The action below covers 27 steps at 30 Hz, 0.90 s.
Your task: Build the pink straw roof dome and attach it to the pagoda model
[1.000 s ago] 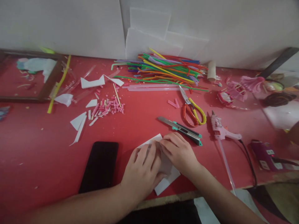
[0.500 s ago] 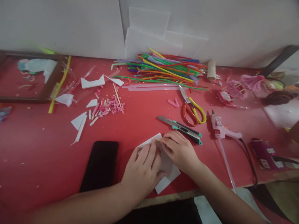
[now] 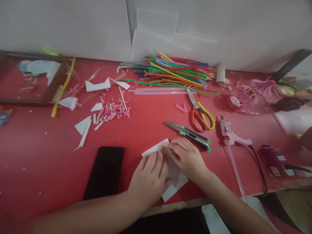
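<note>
White paper [image 3: 179,187] lies at the front edge of the red table, partly covered by both hands. My left hand [image 3: 149,172] rests on its left part with fingers bent and closed on the paper. My right hand [image 3: 186,156] is at its upper right, thumb and fingertips pinched on the paper close to the left fingertips. What lies between the fingertips is too small to make out. Just beyond the right hand is a black and teal cutter knife [image 3: 192,135], its blade pointing left.
A black phone [image 3: 104,172] lies left of the hands. Scissors [image 3: 201,113], a pink glue gun [image 3: 231,135] and its cord are to the right. Colourful pipe cleaners [image 3: 170,73] lie along the wall; paper scraps [image 3: 97,85] and pink bits [image 3: 117,110] are at the back left.
The camera view has shifted very slightly. Both hands keep nearly the same place on the paper.
</note>
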### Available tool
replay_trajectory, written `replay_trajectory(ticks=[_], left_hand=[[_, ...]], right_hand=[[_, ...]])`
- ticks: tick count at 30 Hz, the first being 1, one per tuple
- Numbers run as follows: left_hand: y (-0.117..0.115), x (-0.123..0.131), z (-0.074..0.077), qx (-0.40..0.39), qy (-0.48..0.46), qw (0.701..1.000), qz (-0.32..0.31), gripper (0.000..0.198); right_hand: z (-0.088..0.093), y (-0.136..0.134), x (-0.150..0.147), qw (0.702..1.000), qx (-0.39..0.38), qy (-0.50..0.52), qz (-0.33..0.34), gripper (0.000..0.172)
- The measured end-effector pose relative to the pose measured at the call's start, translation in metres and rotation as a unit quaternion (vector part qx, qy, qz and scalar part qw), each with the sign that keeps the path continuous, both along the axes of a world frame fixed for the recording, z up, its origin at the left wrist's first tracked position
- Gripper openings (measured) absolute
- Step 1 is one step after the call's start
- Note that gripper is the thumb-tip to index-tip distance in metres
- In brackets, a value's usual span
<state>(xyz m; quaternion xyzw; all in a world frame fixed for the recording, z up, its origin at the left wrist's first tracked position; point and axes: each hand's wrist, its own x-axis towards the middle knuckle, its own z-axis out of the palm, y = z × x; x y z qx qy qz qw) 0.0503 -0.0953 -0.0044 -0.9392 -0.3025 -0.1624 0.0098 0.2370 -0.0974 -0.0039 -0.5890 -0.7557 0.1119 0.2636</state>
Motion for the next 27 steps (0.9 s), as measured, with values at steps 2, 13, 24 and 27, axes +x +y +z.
replay_trajectory(ticks=[2, 13, 24, 27], left_hand=[[0.0001, 0.0008, 0.0008, -0.002, 0.001, 1.000, 0.000, 0.056], [0.0010, 0.0003, 0.0013, -0.013, 0.009, 1.000, 0.004, 0.060], [0.0004, -0.0004, 0.0031, -0.017, 0.014, 1.000, -0.001, 0.054], [0.0001, -0.0002, 0.0036, -0.019, 0.019, 1.000, -0.002, 0.054]], right_hand=[[-0.0002, -0.0003, -0.0001, 1.000, 0.003, -0.004, 0.000, 0.016], [-0.0024, -0.0026, 0.0022, 1.000, -0.005, -0.016, -0.001, 0.021], [-0.0025, -0.0034, 0.0037, 0.999, -0.004, -0.033, 0.002, 0.023], [-0.0018, -0.0031, 0.0033, 0.999, 0.002, -0.033, 0.003, 0.024]])
